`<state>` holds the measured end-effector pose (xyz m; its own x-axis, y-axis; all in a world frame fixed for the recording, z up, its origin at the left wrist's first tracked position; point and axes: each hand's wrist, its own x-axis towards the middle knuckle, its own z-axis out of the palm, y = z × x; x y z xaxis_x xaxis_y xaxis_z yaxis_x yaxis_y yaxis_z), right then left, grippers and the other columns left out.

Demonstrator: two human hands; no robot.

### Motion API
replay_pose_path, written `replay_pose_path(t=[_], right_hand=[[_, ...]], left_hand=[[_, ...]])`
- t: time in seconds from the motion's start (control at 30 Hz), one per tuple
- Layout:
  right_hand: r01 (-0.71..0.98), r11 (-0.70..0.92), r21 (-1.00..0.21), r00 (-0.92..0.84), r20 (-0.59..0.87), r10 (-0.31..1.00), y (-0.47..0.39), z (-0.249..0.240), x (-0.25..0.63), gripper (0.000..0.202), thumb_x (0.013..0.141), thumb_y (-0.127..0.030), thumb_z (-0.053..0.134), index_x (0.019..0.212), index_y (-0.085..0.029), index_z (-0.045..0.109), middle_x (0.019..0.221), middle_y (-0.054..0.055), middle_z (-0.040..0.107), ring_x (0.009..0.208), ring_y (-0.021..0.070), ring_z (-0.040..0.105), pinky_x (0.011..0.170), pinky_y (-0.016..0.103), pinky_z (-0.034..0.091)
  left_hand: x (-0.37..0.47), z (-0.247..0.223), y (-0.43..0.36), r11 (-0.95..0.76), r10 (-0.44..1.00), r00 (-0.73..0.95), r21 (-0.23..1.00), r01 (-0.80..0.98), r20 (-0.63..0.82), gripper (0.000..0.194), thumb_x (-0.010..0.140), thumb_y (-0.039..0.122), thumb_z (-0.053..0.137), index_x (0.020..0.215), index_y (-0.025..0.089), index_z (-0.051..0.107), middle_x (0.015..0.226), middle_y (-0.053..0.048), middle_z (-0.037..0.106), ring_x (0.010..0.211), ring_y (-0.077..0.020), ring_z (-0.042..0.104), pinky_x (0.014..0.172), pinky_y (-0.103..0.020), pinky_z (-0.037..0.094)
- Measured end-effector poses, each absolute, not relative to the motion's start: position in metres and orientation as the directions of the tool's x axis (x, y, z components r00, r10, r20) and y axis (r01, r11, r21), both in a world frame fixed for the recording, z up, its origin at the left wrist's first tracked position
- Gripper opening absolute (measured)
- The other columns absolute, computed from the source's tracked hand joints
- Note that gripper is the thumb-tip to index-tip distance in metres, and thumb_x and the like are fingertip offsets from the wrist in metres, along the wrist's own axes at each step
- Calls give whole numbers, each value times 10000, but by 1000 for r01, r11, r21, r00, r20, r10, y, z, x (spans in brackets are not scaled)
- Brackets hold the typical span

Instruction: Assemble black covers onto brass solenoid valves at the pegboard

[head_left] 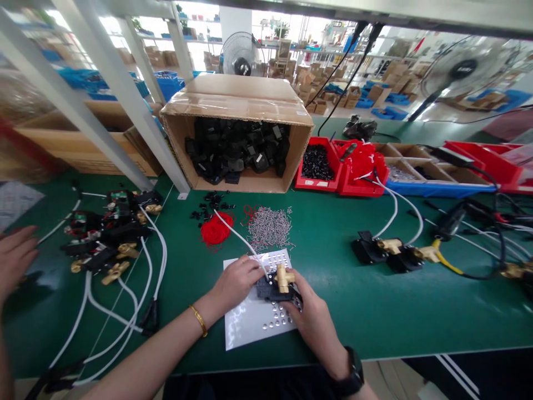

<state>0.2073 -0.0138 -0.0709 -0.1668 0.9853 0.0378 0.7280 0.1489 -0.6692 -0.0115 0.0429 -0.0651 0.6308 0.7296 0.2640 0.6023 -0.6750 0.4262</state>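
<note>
A black valve unit (270,290) with a brass fitting (283,278) on top is held over a white sheet (237,332). My right hand (311,311) wraps round its right end, thumb and fingers closed on the housing. Against its left end lies my left hand (239,280), fingers bent onto the housing where a white cable (239,236) leaves it. The fingertips of this hand are partly hidden. Rows of small shiny round pieces (277,318) stick to the sheet under the unit. Behind it lie a heap of small screws (270,226) and a red cord bundle (216,229).
Several valve units with cables (110,233) crowd the left, by another person's hand (16,255). An open cardboard box (239,100) of black housings stands behind, beside red bins (318,185). More valve units (368,248) lie on the right.
</note>
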Motion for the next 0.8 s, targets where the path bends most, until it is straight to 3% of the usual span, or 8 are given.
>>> replay_pose_path(t=[0.1,0.2,0.27,0.37,0.47,0.6,0.8], right_hand=[[720,164,-675,-173,54,983,-14,-71,208,590,755,-91,534,1303,-238,370,1298,70,522,1107,234,566,932,369,477],[716,180,-674,-177,75,981,-14,-71,209,611,746,-90,540,1311,-242,367,1290,67,531,1104,234,568,905,358,496],[723,172,-669,-167,73,983,-13,-70,209,624,734,-87,550,1311,-242,371,1272,67,547,1087,241,580,887,359,507],[718,169,-675,-170,66,983,-13,-67,209,623,728,-80,554,1304,-238,379,1240,66,573,1051,239,603,883,358,508],[708,164,-687,-176,54,983,-13,-64,207,609,737,-83,549,1299,-244,376,1242,57,572,1058,236,598,885,361,505],[714,141,-686,-164,32,986,-13,-63,207,598,742,-97,552,1295,-237,375,1266,63,552,1083,247,580,878,370,504],[716,141,-683,-150,47,988,-12,-61,206,579,716,-104,565,1260,-236,417,1222,64,579,1042,239,602,871,354,501]], left_hand=[[-20,-56,52,-476,879,440,418,774,185,230,881,147,430,1043,173,591,944,-94,614,884,-224,550,796,-376,460],[-30,-53,79,-344,939,304,497,796,163,205,875,136,423,1015,172,569,953,-82,597,899,-208,559,831,-361,441],[-34,-53,101,-374,925,350,516,771,147,191,851,110,443,971,186,571,941,-55,592,868,-183,569,781,-307,449],[-36,-53,124,-433,887,449,537,723,111,144,801,88,490,756,190,580,768,-4,561,722,-145,558,647,-231,427],[-37,-52,129,-442,876,473,560,701,99,172,771,69,494,647,177,540,684,4,525,637,-137,524,594,-223,397],[-40,-57,112,-356,928,348,600,717,134,158,791,76,447,687,172,518,716,-21,532,690,-167,525,664,-273,408],[-43,-63,71,-126,989,29,708,695,147,151,828,154,431,915,156,554,793,-42,603,722,-171,578,708,-305,455]])
